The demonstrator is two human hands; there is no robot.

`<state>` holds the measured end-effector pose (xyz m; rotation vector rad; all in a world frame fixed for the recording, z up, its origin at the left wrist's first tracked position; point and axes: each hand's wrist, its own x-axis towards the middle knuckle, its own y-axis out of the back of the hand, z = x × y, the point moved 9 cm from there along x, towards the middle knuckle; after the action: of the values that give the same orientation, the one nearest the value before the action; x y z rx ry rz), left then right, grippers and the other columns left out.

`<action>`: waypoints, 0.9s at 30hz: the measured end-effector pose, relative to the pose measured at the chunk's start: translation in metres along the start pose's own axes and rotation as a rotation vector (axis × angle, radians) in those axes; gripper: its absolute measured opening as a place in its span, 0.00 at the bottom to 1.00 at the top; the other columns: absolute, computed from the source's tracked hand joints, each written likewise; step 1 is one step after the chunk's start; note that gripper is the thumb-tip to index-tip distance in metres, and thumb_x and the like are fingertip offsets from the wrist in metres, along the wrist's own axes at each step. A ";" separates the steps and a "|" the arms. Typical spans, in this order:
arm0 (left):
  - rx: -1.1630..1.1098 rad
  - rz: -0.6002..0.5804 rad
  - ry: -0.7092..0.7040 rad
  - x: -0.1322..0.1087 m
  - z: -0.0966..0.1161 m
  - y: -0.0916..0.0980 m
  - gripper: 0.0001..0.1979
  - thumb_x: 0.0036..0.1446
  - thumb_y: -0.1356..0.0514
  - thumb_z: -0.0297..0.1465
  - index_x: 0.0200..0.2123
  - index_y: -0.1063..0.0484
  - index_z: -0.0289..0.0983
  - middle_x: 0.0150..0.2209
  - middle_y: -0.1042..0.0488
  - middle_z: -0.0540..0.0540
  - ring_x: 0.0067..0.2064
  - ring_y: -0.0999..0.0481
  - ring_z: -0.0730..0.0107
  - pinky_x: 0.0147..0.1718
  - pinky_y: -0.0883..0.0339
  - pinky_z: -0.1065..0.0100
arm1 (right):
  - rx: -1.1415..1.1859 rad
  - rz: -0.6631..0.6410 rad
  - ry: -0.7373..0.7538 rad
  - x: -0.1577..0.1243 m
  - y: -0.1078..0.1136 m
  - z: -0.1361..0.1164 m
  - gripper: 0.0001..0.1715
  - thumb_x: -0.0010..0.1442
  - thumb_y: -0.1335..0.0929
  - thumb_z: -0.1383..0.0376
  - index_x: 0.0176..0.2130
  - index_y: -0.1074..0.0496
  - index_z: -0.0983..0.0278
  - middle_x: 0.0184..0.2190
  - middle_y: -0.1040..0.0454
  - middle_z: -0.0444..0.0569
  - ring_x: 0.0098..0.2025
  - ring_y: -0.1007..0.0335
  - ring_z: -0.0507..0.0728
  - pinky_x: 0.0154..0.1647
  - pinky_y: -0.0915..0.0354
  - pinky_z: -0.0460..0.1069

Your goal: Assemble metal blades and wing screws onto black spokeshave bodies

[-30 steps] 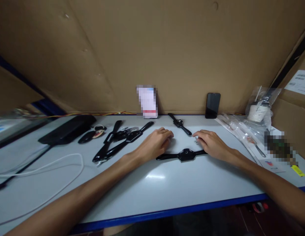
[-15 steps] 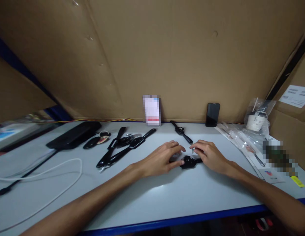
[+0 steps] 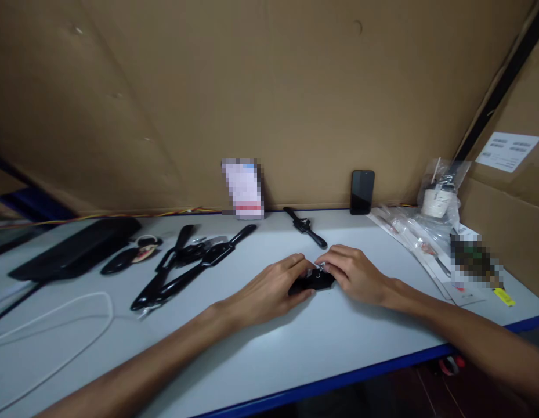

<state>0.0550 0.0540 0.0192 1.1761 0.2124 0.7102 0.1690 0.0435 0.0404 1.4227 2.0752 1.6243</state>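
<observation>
A black spokeshave body (image 3: 320, 280) lies on the grey table in front of me, its flat middle part showing between my hands. My left hand (image 3: 281, 285) is closed around its left side, thumb on the near edge and fingers over the far edge. The fingers of my right hand (image 3: 353, 271) pinch a small silvery screw-like part (image 3: 320, 267) at the body's far edge. My right hand covers the right handle. Beyond my hands rests another spokeshave (image 3: 304, 227). More black spokeshave bodies (image 3: 219, 253) lie crossed at the left, with small parts in clear bags.
At the back stand a dark phone (image 3: 362, 193) and a blurred lit screen (image 3: 244, 188). A bagged cup (image 3: 437, 201) and plastic-wrapped items (image 3: 408, 232) are at the right. Left are a key fob (image 3: 120, 260), a black case (image 3: 75, 248) and a white cable (image 3: 108, 307).
My right fingers have lowered the small silvery part from above the spokeshave body to its far edge. My left hand has closed further over the body. The camera view has shifted right.
</observation>
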 end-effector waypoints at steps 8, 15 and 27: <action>-0.035 0.034 0.032 0.002 -0.003 0.001 0.06 0.62 0.39 0.33 0.38 0.35 0.39 0.39 0.28 0.46 0.37 0.27 0.61 0.36 0.32 0.60 | 0.020 0.002 0.069 -0.001 -0.003 -0.007 0.16 0.72 0.39 0.72 0.48 0.24 0.63 0.41 0.22 0.52 0.43 0.27 0.58 0.48 0.30 0.54; -0.114 0.020 0.115 0.004 -0.011 0.000 0.09 0.58 0.36 0.32 0.40 0.32 0.38 0.38 0.27 0.47 0.37 0.28 0.62 0.36 0.34 0.61 | -0.303 -0.020 0.259 -0.001 -0.015 -0.024 0.18 0.70 0.41 0.77 0.47 0.25 0.68 0.37 0.24 0.55 0.41 0.31 0.60 0.41 0.29 0.54; -0.171 0.033 0.076 0.003 -0.019 0.009 0.26 0.62 0.35 0.40 0.60 0.34 0.39 0.44 0.25 0.43 0.46 0.25 0.56 0.46 0.30 0.57 | -0.098 0.032 0.184 0.001 -0.011 -0.006 0.15 0.69 0.38 0.77 0.44 0.25 0.66 0.37 0.26 0.51 0.39 0.31 0.58 0.42 0.30 0.53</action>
<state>0.0440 0.0728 0.0204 0.9924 0.1919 0.7876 0.1585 0.0400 0.0344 1.3273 2.0424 1.9076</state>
